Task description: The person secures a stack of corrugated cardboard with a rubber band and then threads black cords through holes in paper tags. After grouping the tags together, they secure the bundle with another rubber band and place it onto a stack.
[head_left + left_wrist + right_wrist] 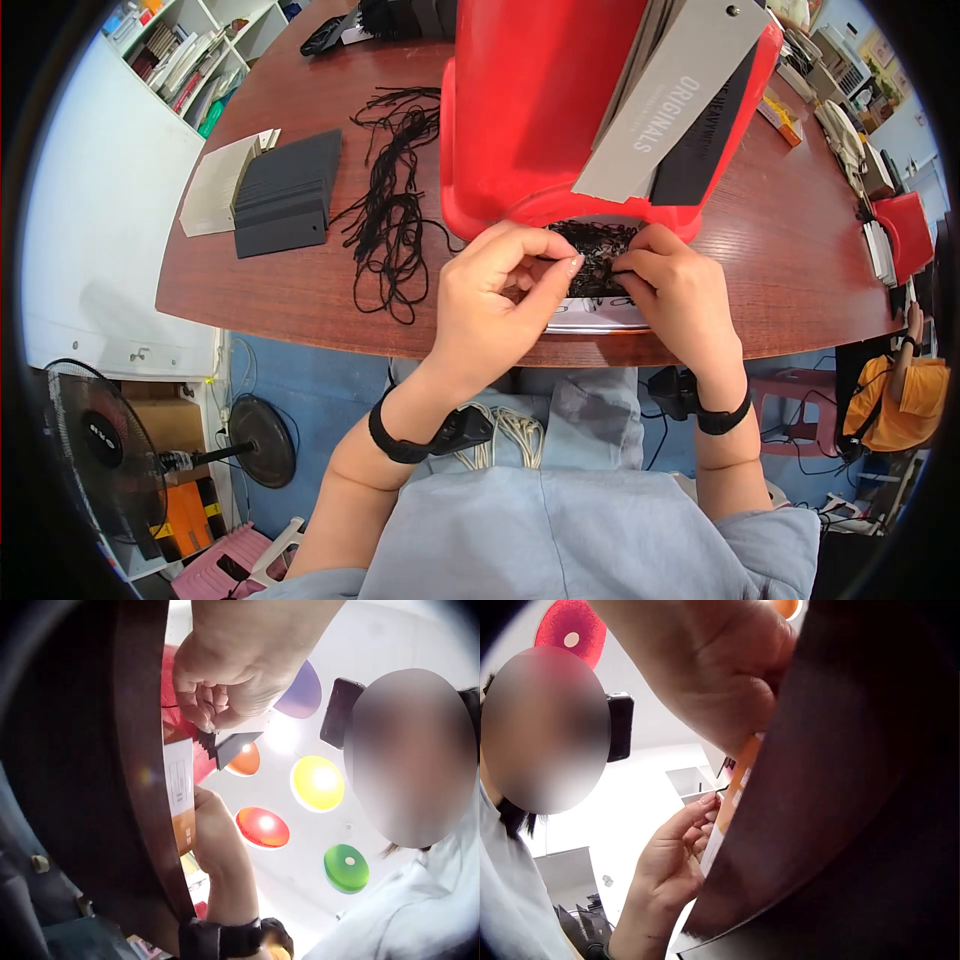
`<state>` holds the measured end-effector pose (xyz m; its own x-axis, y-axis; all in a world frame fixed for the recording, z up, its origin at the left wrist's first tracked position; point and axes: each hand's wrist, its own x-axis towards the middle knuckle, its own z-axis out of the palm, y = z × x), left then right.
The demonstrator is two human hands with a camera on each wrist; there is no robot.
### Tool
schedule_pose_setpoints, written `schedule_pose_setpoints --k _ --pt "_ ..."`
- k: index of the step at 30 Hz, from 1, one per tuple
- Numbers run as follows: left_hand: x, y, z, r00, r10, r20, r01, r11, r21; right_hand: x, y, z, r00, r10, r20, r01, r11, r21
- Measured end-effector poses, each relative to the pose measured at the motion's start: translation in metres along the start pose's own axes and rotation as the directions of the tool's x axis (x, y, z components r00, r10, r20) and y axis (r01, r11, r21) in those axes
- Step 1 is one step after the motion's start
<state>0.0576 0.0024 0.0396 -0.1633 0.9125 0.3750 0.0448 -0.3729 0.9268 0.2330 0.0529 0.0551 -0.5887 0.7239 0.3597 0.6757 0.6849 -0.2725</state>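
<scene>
In the head view, my left hand [505, 290] pinches a thin black cord between thumb and forefinger; the cord [171, 706] shows in the left wrist view. My right hand [680, 290] bends its fingers over a low box, fingertips at the small, glinting black pieces [597, 255] inside; whether it grips one I cannot tell. The box [600, 326] sits at the table's near edge, its side white and orange in the wrist views. Behind it stands a red plastic piece [540, 110] with an arched cutout. Grey hang tags [665, 100] marked ORIGINALS and black tags lean against it.
Left of the red piece lies a tangle of black cords [390, 200]. Farther left are stacked black tags [288, 190] and beige tags [215, 185]. A small yellow box [780, 120] lies at the right. A fan [105, 440] stands on the floor at left.
</scene>
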Motion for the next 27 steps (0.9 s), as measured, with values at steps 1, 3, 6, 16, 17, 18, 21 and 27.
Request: schedule_pose_setpoints --k 1,3,6,16,17,18,21,27 --pt "0.001 0.001 0.006 0.998 0.047 -0.048 -0.047 0.999 -0.002 0.000 0.000 0.001 0.999 0.006 -0.054 -0.003 0.999 0.051" --pt "0.003 0.001 0.010 0.994 0.105 -0.020 -0.104 0.993 0.053 -0.001 -0.002 0.000 0.994 0.036 -0.104 -0.022 0.991 0.135" --pt "0.002 0.000 0.018 0.981 0.192 0.019 -0.193 0.969 0.154 -0.004 -0.005 -0.005 0.979 0.106 -0.176 -0.053 0.958 0.282" --pt "0.002 0.000 0.026 0.933 0.359 -0.019 -0.334 0.886 0.320 -0.012 -0.007 -0.005 0.908 0.415 -0.056 -0.185 0.517 0.836" --pt "0.002 -0.001 0.026 0.919 0.393 -0.022 -0.361 0.864 0.353 -0.012 -0.007 -0.003 0.909 0.413 -0.054 -0.185 0.516 0.836" --pt "0.001 -0.002 0.027 0.904 0.428 -0.022 -0.387 0.838 0.385 -0.013 -0.006 -0.002 0.893 0.450 -0.014 -0.200 0.424 0.884" --pt "0.000 -0.001 0.025 0.842 0.536 0.059 -0.487 0.709 0.509 -0.014 -0.007 0.001 0.875 0.484 0.026 -0.206 0.324 0.923" --pt "-0.003 0.000 0.025 0.816 0.575 0.059 -0.512 0.671 0.536 -0.014 -0.008 0.001 0.875 0.467 -0.126 -0.159 0.524 0.837"
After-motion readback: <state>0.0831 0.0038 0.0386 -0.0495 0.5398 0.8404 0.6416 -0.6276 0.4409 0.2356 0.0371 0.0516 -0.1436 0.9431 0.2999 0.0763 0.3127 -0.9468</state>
